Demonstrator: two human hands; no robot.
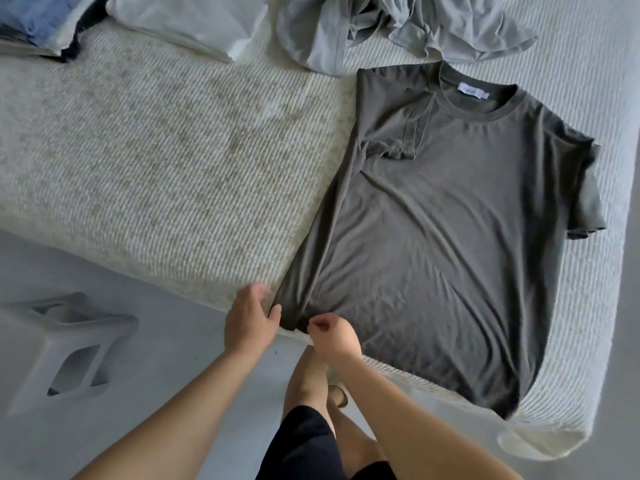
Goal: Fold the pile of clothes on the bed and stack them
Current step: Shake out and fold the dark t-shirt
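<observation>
A dark olive-grey T-shirt point(433, 220) lies spread flat on the bed point(156, 150), collar at the far end, hem toward me. Its left side and sleeve are folded inward over the chest; the right sleeve sticks out. My left hand point(250, 323) grips the shirt's near-left hem corner at the bed's edge. My right hand point(330, 336) pinches the hem just to the right of it. A crumpled light grey garment point(398, 26) lies unfolded beyond the shirt's collar. A stack of folded clothes point(45, 22), blue and dark, sits at the far left, with a folded white piece point(187, 26) beside it.
The bed has a ribbed cream cover, and its near edge runs diagonally from left to lower right. A grey stool-like object point(69, 344) stands on the floor at the left. My legs and dark shorts point(308, 445) are below the hands.
</observation>
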